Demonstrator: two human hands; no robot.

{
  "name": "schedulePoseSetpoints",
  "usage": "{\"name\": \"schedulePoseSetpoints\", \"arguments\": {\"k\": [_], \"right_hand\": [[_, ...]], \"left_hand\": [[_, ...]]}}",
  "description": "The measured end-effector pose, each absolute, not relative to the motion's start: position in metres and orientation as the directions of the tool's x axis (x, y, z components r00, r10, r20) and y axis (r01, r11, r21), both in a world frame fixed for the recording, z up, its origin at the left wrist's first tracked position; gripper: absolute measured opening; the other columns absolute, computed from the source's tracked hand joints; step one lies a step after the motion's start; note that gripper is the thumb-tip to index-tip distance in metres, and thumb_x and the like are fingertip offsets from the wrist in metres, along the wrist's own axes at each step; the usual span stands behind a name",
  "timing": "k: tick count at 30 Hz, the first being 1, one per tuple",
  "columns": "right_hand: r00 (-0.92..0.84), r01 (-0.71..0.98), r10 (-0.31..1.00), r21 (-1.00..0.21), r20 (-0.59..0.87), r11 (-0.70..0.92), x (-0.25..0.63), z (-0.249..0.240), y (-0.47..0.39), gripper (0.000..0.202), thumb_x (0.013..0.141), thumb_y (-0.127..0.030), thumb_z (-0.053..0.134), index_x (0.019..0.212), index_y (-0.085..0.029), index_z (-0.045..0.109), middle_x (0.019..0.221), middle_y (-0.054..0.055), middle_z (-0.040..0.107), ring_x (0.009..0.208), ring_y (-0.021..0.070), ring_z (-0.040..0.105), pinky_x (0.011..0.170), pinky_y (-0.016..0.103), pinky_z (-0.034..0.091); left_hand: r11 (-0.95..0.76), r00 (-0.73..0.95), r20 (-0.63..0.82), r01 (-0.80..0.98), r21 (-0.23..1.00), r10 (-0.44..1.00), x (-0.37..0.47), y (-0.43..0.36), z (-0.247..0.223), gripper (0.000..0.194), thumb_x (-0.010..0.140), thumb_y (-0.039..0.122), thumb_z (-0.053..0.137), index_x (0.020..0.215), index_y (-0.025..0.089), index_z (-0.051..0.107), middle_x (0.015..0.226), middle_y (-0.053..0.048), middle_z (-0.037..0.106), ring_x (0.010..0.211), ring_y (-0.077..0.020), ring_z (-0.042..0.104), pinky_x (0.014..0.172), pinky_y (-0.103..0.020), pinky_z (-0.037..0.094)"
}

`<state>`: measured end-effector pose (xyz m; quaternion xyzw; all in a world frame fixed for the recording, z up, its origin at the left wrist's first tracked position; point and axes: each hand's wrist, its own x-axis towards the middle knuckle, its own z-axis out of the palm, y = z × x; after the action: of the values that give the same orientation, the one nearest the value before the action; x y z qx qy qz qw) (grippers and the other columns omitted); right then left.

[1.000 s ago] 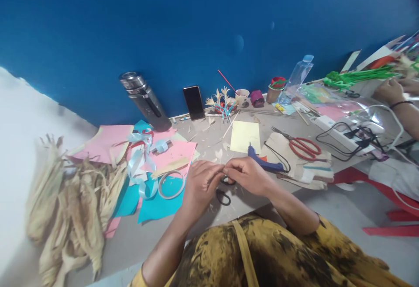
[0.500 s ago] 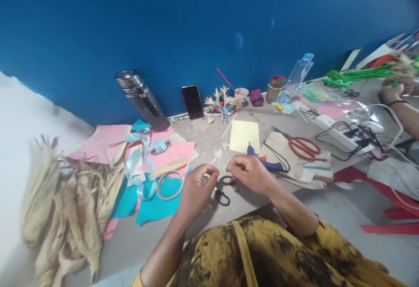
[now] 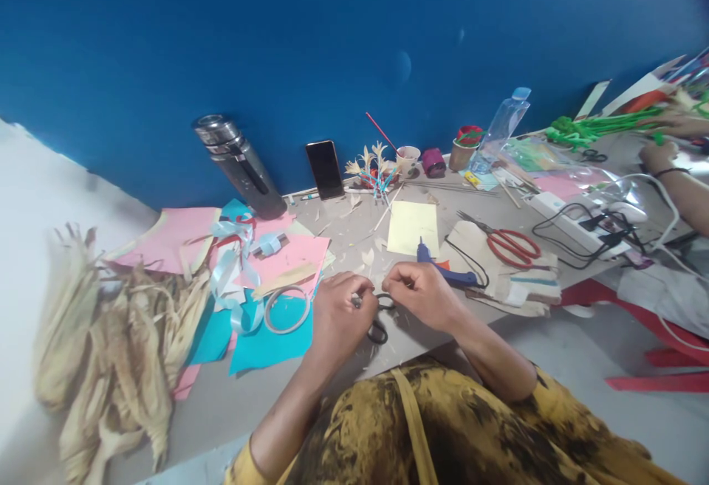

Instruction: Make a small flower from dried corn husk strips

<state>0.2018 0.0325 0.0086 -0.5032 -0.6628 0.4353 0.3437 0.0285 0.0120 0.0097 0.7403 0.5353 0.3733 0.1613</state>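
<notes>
My left hand (image 3: pixel 344 317) and my right hand (image 3: pixel 422 294) are close together over the table's front part, fingers curled in a pinch. Whatever lies between the fingertips is too small to make out. Black-handled scissors (image 3: pixel 379 332) lie under and between the hands, partly hidden by my left hand. Just beyond my right hand sits a blue glue gun (image 3: pixel 453 276) with its nozzle over a pale yellow sheet (image 3: pixel 413 228). A roll of tape (image 3: pixel 288 310) rests on blue paper (image 3: pixel 266 356) left of my left hand. Small pale scraps are scattered around.
Dried corn husks (image 3: pixel 119 367) lie at the left, near a steel flask (image 3: pixel 244 167). A phone (image 3: pixel 325 169) and husk flowers (image 3: pixel 377 167) stand by the wall. Red-handled scissors (image 3: pixel 515 247) and a power strip (image 3: pixel 576 223) are at the right, where another person's hands (image 3: pixel 662 156) work.
My left hand has turned over and shifted slightly right, towards my right hand, covering more of the black scissors. My right hand stays nearly in place. The other person's hands have moved.
</notes>
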Motion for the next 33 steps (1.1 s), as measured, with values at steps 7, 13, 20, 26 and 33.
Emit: {"name": "schedulePoseSetpoints", "arguments": {"k": [7, 13, 20, 26, 33], "right_hand": [[-0.228, 0.323, 0.973, -0.941, 0.022, 0.097, 0.199, 0.01, 0.032, 0.021, 0.082, -0.027, 0.059, 0.063, -0.018, 0.058, 0.055, -0.003, 0.054, 0.05, 0.0103, 0.043, 0.048, 0.022, 0.033], [-0.221, 0.348, 0.961, -0.906, 0.169, 0.239, 0.205, 0.016, 0.029, 0.021, 0.089, -0.027, 0.056, 0.072, -0.018, 0.064, 0.064, 0.001, 0.064, 0.06, 0.0136, 0.056, 0.058, 0.023, 0.041], [-0.222, 0.392, 0.924, -0.839, 0.312, 0.377, 0.203, 0.018, 0.026, 0.019, 0.091, -0.027, 0.057, 0.079, -0.018, 0.069, 0.069, 0.003, 0.068, 0.064, 0.016, 0.06, 0.064, 0.026, 0.045], [-0.202, 0.424, 0.916, -0.811, 0.348, 0.402, 0.204, 0.023, 0.021, 0.021, 0.09, -0.028, 0.057, 0.075, -0.019, 0.068, 0.066, 0.002, 0.067, 0.06, 0.015, 0.057, 0.061, 0.025, 0.043], [-0.21, 0.427, 0.91, -0.803, 0.358, 0.415, 0.202, 0.027, 0.016, 0.019, 0.09, -0.025, 0.056, 0.076, -0.018, 0.067, 0.065, 0.002, 0.065, 0.06, 0.0141, 0.056, 0.06, 0.025, 0.041]], "left_hand": [[-0.3, 0.092, 0.323, 0.663, 0.686, 0.942, 0.018, 0.012, 0.008, 0.016, 0.074, 0.01, 0.054, 0.073, 0.02, 0.066, 0.074, -0.001, 0.072, 0.075, -0.0192, 0.067, 0.071, -0.031, 0.048], [-0.299, -0.019, 0.388, 0.603, 0.74, 0.922, -0.01, 0.009, 0.019, 0.014, 0.088, 0.022, 0.057, 0.092, 0.02, 0.07, 0.094, -0.005, 0.072, 0.092, -0.0205, 0.067, 0.083, -0.033, 0.051], [-0.467, 0.112, 0.586, 0.731, 0.499, 0.802, -0.003, 0.011, 0.033, 0.014, 0.092, 0.025, 0.06, 0.096, 0.021, 0.073, 0.088, -0.006, 0.066, 0.087, -0.0212, 0.061, 0.079, -0.036, 0.047], [-0.47, 0.064, 0.647, 0.742, 0.478, 0.759, 0.015, 0.015, 0.021, 0.007, 0.092, 0.025, 0.06, 0.089, 0.02, 0.064, 0.081, -0.004, 0.065, 0.081, -0.0197, 0.06, 0.075, -0.034, 0.046], [-0.48, 0.026, 0.572, 0.577, 0.661, 0.82, 0.024, 0.007, 0.024, 0.003, 0.09, 0.021, 0.062, 0.088, 0.02, 0.065, 0.082, -0.002, 0.067, 0.077, -0.0154, 0.062, 0.073, -0.028, 0.048]]}}
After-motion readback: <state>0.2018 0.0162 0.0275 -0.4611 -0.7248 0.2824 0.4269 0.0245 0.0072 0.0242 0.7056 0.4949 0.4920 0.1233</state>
